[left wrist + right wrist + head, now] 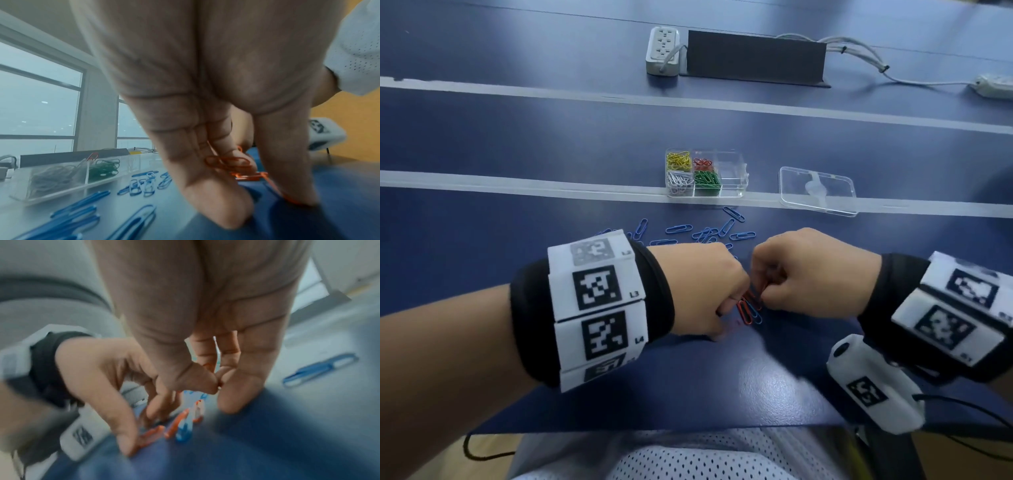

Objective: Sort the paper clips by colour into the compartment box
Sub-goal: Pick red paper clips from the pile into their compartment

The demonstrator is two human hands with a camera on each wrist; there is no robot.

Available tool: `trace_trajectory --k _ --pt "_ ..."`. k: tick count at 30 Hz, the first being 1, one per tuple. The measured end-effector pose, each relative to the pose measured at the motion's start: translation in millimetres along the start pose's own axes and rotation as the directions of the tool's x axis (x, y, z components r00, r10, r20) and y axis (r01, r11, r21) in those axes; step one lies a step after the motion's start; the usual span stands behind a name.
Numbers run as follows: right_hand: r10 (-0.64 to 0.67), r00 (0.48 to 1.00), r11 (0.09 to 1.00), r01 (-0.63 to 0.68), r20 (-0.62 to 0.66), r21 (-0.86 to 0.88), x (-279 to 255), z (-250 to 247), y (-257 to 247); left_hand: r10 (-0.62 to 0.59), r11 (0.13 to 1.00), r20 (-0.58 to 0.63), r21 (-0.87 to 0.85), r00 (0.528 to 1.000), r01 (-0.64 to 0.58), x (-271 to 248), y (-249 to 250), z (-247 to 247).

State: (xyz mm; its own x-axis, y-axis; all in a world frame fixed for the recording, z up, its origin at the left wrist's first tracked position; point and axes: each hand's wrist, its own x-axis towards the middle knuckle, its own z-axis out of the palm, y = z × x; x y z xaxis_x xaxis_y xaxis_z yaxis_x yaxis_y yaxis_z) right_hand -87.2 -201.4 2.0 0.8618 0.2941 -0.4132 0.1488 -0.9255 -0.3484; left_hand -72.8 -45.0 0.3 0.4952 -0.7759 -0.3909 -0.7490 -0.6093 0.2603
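Near the table [774, 383] front edge, between both fists: left hand [702, 291] pinching orange clips [744, 310], fingertips down; right hand [815, 274] pinching another, blurred. Long axes toward the box [732, 171]; red compartment straight ahead, equally near both.

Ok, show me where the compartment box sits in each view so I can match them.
Head: compartment box at upper centre, on the pale stripe.
Left wrist: lower left, white and green clips showing.
Right wrist: not in view.
Shared landmark: the loose blue clips before it.
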Motion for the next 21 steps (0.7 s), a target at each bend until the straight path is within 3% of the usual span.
trace_trajectory --k 2,4,6,11,14,16,17,21 --pt "0.044 0.99 0.94 -0.087 0.135 0.331 1.0 -4.0 1.7 0.023 0.999 -0.047 0.051 0.999 -0.021 3.8 0.3 -1.7" --pt "0.012 0.979 0.774 -0.139 0.205 0.618 2.7 -7.8 8.3 0.042 0.997 -0.074 0.074 0.996 -0.036 4.9 0.1 -3.9" --pt "0.0 0.978 0.589 -0.17 0.211 0.79 5.3 -10.6 14.2 0.056 0.996 -0.073 0.076 0.996 -0.05 5.4 -1.4 -3.8" --pt "-0.045 0.978 0.262 -0.185 0.203 0.947 8.1 -15.3 20.4 0.022 0.998 -0.055 -0.063 0.998 -0.026 4.1 -4.5 -1.5" --pt "-0.114 0.968 0.16 -0.205 0.224 0.966 6.2 -14.7 20.2 -0.003 0.991 -0.044 -0.133 0.999 -0.003 3.9 -7.8 -4.4" --pt "-0.119 0.962 0.188 -0.22 0.244 0.957 5.3 -14.6 18.4 -0.018 0.987 -0.018 -0.16 1.0 0.015 3.9 -9.7 -6.6" --pt "-0.083 0.966 0.244 -0.217 0.244 0.945 5.8 -13.5 18.3 -0.03 0.984 -0.01 -0.174 1.0 0.027 3.8 -10.4 -8.0" --pt "0.039 0.992 0.676 -0.115 0.121 0.728 8.6 -7.5 15.6 -0.081 0.971 0.029 -0.223 0.996 0.086 3.3 -11.2 -11.4"
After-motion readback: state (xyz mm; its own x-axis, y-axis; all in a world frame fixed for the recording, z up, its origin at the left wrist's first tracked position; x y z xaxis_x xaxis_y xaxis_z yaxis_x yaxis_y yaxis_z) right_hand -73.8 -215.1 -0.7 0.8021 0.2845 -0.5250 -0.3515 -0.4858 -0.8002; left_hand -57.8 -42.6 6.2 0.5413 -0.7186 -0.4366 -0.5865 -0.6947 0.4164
